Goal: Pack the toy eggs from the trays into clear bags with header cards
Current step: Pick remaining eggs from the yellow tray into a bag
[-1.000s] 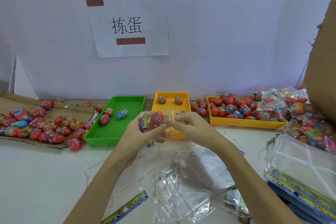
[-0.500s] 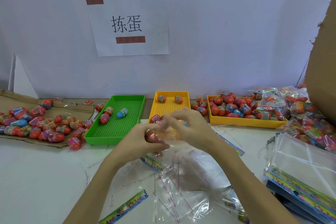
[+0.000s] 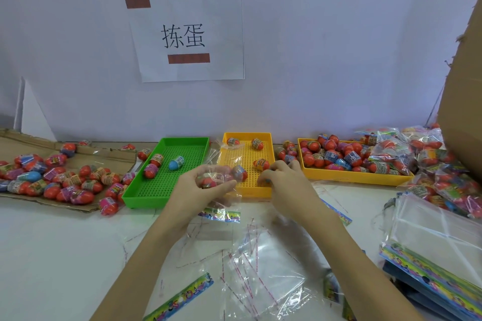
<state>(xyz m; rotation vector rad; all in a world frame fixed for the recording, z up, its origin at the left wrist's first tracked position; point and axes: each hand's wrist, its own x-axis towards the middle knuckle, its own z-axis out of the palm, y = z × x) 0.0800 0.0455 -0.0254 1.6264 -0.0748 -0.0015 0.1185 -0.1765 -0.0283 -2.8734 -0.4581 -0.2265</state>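
Left grip: left hand [image 3: 198,185] held a clear bag [image 3: 221,182] above the near edge of the yellow tray [image 3: 271,143], fingers and thumb curled round it; blurred toy eggs showed inside the film.
Bag header: a colourful header card [image 3: 220,215] hung below the left hand, just over the worktop [image 3: 57,250].
Right grip: right hand [image 3: 284,185] rested at the near right corner of the yellow tray, fingers bent down; whether it pinched anything could not be told.
Yellow tray: four loose eggs lay in it, the nearest one [image 3: 261,164] just beside the right fingertips.
Green tray [image 3: 167,185]: left of the yellow one, holding two red eggs and a blue egg [image 3: 176,163].
Far right tray [image 3: 347,177]: a second yellow tray, heaped with eggs.
Filled bags [image 3: 427,156]: piled at the right, against a cardboard box [image 3: 464,117].
Cardboard sheet [image 3: 23,143]: at the left, covered with many loose eggs.
Near worktop: empty clear bags [image 3: 260,268] lay crumpled between the forearms; a stack of flat bags with cards [image 3: 438,247] sat at the right.
Wall: a paper sign [image 3: 186,36] with printed characters.
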